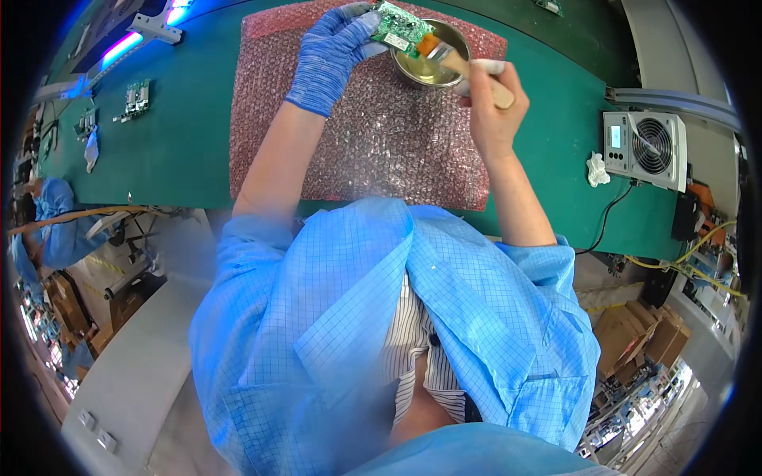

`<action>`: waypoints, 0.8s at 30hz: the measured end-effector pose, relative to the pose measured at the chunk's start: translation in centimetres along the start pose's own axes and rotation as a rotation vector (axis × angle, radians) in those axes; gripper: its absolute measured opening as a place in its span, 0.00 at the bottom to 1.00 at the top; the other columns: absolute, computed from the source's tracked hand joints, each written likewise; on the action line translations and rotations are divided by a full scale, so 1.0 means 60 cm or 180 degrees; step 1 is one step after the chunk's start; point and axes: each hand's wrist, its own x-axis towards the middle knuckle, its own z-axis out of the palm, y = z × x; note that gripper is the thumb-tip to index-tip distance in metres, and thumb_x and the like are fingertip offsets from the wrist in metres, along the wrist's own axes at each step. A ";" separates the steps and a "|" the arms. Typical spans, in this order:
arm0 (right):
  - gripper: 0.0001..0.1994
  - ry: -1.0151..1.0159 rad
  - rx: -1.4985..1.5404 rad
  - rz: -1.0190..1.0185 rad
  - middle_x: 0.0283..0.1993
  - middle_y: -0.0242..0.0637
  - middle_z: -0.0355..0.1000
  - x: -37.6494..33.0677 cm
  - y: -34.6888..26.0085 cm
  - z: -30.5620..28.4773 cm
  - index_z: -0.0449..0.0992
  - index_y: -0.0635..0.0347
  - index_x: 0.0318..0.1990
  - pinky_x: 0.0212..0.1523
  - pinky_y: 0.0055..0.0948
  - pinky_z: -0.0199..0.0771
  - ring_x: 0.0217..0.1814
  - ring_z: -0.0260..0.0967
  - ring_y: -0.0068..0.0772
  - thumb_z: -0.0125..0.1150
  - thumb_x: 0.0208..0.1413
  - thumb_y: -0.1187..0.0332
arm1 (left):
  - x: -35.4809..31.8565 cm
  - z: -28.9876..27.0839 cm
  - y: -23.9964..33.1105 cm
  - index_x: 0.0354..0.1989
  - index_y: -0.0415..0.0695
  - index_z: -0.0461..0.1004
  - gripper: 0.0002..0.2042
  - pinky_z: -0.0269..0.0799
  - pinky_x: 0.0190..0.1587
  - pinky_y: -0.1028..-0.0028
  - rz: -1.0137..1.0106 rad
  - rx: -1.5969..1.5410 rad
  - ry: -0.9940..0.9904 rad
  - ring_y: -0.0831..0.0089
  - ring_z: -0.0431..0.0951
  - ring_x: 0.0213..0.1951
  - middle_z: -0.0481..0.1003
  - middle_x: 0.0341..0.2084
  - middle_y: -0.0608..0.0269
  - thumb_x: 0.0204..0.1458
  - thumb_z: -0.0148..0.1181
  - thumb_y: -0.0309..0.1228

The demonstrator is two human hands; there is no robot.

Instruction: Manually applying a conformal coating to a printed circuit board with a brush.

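Note:
My left hand (332,55), in a blue striped knit glove, is closed on the edge of a green circuit board (394,28). The board is held up at the left rim of a round metal bowl (459,40). Yellowish liquid shows in the bowl. In my right hand (497,107), closed round its pale wooden handle, is a flat brush (454,60). Its orange-brown bristles meet the right end of the board, above the bowl. White covers wrap some fingertips of my right hand. Under both hands lies a sheet of pink bubble wrap (373,143).
The green table (182,151) carries more circuit boards (136,100) at left, near a purple-lit lamp (123,49). A white fan unit (644,149) stands at right beside a crumpled white tissue (597,169). Another person in blue (59,226) is at far left. Cardboard boxes (635,337) sit lower right.

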 end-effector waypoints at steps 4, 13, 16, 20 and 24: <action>0.05 -0.0560 -0.0235 0.0138 0.22 0.31 0.70 -0.027 0.011 0.004 0.69 0.62 0.30 0.18 0.15 0.65 0.20 0.65 0.15 0.54 0.56 0.70 | 0.004 -0.008 -0.009 0.41 0.43 0.71 0.09 0.76 0.33 0.76 -0.0028 -0.0142 0.0018 0.74 0.77 0.34 0.75 0.35 0.62 0.51 0.57 0.25; 0.05 -0.0120 -0.0298 -0.0156 0.22 0.31 0.70 -0.006 0.013 0.006 0.70 0.62 0.32 0.18 0.14 0.65 0.20 0.65 0.15 0.54 0.56 0.70 | 0.003 0.004 -0.011 0.41 0.43 0.71 0.09 0.76 0.32 0.77 0.0043 -0.0011 0.0130 0.74 0.77 0.33 0.75 0.33 0.63 0.51 0.57 0.24; 0.05 -0.0428 -0.0463 -0.0184 0.20 0.29 0.70 -0.013 0.011 0.012 0.70 0.62 0.31 0.17 0.15 0.64 0.20 0.65 0.14 0.54 0.55 0.70 | 0.006 0.003 -0.016 0.41 0.43 0.71 0.09 0.76 0.32 0.78 0.0153 0.0018 0.0112 0.75 0.77 0.33 0.75 0.33 0.64 0.50 0.58 0.23; 0.04 -0.0642 -0.0591 0.0094 0.20 0.30 0.70 -0.014 0.003 0.019 0.71 0.62 0.30 0.17 0.15 0.63 0.19 0.65 0.14 0.54 0.54 0.72 | 0.011 0.006 -0.012 0.41 0.42 0.72 0.09 0.76 0.32 0.79 0.0222 0.0163 0.0268 0.76 0.76 0.33 0.75 0.33 0.64 0.50 0.58 0.23; 0.04 0.0040 -0.0687 -0.0651 0.19 0.30 0.70 0.005 0.014 0.018 0.71 0.63 0.29 0.19 0.15 0.64 0.20 0.66 0.14 0.54 0.53 0.73 | 0.008 0.019 -0.005 0.41 0.41 0.71 0.10 0.75 0.31 0.80 0.0272 0.0408 0.0256 0.77 0.76 0.32 0.75 0.33 0.64 0.50 0.58 0.23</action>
